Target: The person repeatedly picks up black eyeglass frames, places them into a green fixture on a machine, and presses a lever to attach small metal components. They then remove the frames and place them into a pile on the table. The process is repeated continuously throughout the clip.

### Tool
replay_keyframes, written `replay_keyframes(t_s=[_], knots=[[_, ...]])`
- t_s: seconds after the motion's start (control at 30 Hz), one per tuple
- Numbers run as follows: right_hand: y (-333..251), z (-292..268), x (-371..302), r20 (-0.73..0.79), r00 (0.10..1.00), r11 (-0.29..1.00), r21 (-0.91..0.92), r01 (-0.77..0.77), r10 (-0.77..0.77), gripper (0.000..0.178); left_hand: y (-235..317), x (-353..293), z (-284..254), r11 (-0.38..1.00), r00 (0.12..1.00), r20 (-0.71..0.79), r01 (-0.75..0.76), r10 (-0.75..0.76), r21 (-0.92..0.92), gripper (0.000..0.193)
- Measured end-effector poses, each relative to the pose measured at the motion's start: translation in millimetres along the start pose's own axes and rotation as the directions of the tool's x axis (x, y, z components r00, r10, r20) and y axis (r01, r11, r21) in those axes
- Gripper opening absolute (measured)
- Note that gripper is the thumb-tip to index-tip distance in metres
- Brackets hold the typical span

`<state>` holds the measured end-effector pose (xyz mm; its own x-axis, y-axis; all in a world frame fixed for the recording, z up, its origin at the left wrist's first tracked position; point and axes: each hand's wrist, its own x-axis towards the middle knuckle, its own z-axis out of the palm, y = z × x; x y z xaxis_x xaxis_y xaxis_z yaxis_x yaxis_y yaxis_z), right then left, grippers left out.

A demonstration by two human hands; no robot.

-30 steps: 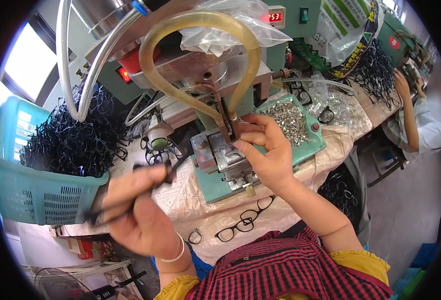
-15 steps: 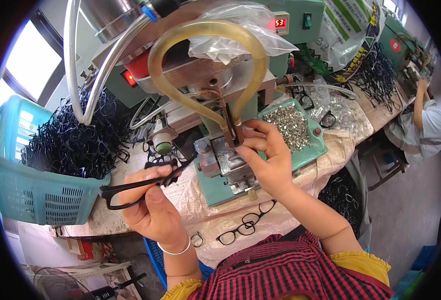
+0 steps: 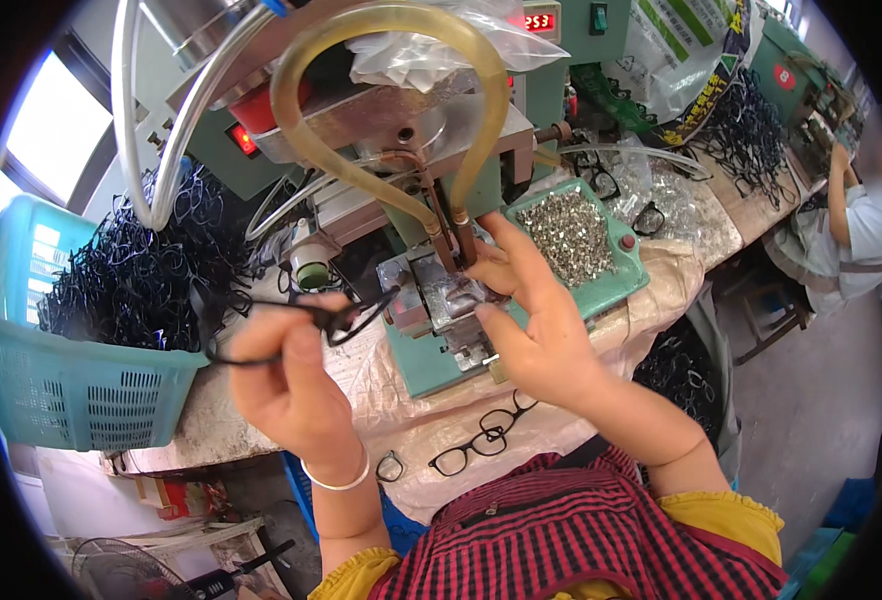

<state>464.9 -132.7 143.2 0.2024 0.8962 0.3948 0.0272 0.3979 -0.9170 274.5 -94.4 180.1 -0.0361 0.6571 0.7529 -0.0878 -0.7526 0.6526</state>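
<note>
Holding a black eyeglass frame [image 3: 291, 325] pinched in my left hand [image 3: 296, 395], just left of the metal fixture [image 3: 441, 300], ready to feed; my right hand [image 3: 536, 320] steadies that fixture, fingers spread.

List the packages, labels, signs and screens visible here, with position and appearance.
Small display: top centre on the green machine, dark rectangle, red digits.
Printed bag: upper right, white and green, crumpled.
Clear plastic bag: on top of the machine, wrinkled.
Round red label: far right machine.
</note>
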Motion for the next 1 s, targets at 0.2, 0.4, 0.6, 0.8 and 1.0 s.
replay_keyframes(t_s=[0.2,0.4,0.6,0.8,1.0], knots=[[66.4,-100.8,15.5,0.005,0.989,0.414,-0.908,0.066,-0.145,0.029,-6.6,-33.6,11.8,0.925,0.822,0.554,-0.304,0.134,0.227,0.01],[85.7,-119.5,15.9,-0.146,0.956,0.549,-0.836,0.019,-0.254,0.012,-18.1,-37.1,19.9,0.869,0.73,0.659,-0.433,0.181,0.24,0.024],[94.8,-105.8,28.1,-0.094,0.946,0.457,-0.887,0.061,-0.31,0.007,-14.7,-30.6,22.4,0.896,0.746,0.646,-0.387,0.163,0.22,0.025],[112.9,-66.7,55.6,0.062,0.97,0.172,-0.98,0.104,-0.236,0.01,-11.6,-54.5,14.2,0.855,0.766,0.631,-0.403,0.121,0.326,0.033],[108.5,-104.7,4.1,-0.166,0.953,0.503,-0.864,-0.017,-0.253,0.014,-27.0,-125.3,-98.6,0.628,0.994,-0.017,0.08,-0.106,0.774,0.031]])
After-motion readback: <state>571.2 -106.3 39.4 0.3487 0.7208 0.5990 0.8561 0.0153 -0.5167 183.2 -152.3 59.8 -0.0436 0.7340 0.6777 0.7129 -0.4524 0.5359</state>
